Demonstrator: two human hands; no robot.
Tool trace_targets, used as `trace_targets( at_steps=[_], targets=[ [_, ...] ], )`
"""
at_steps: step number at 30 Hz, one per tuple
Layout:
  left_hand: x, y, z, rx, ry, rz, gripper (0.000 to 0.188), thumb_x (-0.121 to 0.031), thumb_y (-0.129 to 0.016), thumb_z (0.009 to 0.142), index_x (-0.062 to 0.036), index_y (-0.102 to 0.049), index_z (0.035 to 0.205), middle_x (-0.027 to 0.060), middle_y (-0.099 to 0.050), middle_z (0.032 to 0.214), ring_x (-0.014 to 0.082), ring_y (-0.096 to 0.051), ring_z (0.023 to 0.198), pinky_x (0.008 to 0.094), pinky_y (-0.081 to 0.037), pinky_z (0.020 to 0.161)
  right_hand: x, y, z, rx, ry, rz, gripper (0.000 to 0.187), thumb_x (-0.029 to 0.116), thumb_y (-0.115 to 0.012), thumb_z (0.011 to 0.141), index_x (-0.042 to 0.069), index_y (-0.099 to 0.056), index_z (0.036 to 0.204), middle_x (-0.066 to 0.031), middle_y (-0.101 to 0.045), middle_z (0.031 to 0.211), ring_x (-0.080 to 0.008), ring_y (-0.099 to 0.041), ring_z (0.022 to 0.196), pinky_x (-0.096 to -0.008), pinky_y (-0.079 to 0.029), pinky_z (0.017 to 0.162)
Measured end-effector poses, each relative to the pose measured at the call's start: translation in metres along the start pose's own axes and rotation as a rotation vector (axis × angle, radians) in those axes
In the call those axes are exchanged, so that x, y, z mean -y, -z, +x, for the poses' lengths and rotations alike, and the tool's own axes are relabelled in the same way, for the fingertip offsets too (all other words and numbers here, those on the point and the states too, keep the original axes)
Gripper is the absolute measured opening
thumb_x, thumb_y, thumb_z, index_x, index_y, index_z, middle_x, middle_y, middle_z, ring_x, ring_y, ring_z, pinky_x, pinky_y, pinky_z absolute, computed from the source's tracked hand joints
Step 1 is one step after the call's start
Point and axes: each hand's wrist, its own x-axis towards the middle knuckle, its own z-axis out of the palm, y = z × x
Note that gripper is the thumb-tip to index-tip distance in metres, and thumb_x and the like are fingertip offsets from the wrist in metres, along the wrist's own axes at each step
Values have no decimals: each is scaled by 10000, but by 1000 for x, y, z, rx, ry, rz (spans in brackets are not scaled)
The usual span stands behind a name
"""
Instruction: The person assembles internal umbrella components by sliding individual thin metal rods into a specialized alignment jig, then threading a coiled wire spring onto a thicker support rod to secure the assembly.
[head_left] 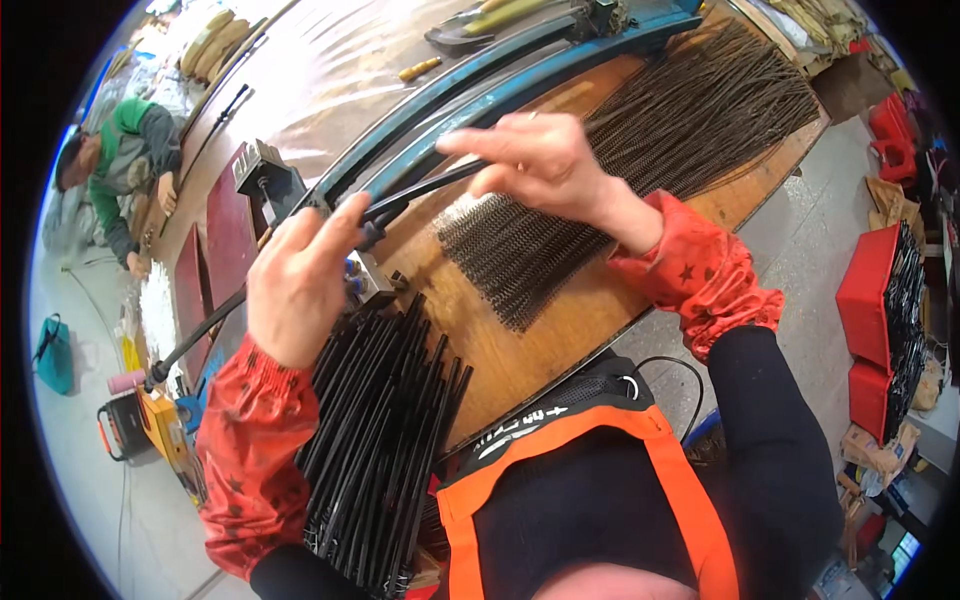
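My left hand (pixel 303 285) is closed around a long black rod (pixel 415 192), which slants from the lower left up toward my right hand. My right hand (pixel 548 168) is slightly blurred; its index finger and thumb lie on either side of the rod's upper end. Just beyond both hands runs a blue metal frame (pixel 425 140) with long bars. Close to the left hand, under the rod, sits a small metal clamp block (pixel 372 282). Several black tubes (pixel 375 430) lie bundled beside my left forearm. Dark, thin wires with coiled ends (pixel 520 260) are spread below my right hand.
The wooden table (pixel 500 370) carries these piles. A yellow-handled tool (pixel 420 69) lies beyond the blue frame. At the far left, a person in a green top (pixel 125 175) works at the same table. Red bins (pixel 868 295) of black parts stand on the right.
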Motion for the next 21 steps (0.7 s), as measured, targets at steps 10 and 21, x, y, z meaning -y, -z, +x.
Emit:
trace_targets(
  at_steps=[10,21],
  targets=[
    [46,17,-38,-311,79,34,261,-9,-640,908,-80,-647,1159,153,-652,937,319,-670,822,397,-520,699,-25,-8,5,-140,-115,-236,290,283,-632,973,114,-702,1197,-100,-738,979,-292,-710,817,-379,-549,714],
    [100,73,-107,-442,464,85,175,-160,-649,976,-47,-677,1107,169,-628,727,233,-608,583,359,-455,557,-5,-153,109,273,-137,498,181,151,-674,960,-1,-706,1054,-70,-719,862,-124,-671,822,-280,-539,756]
  ],
)
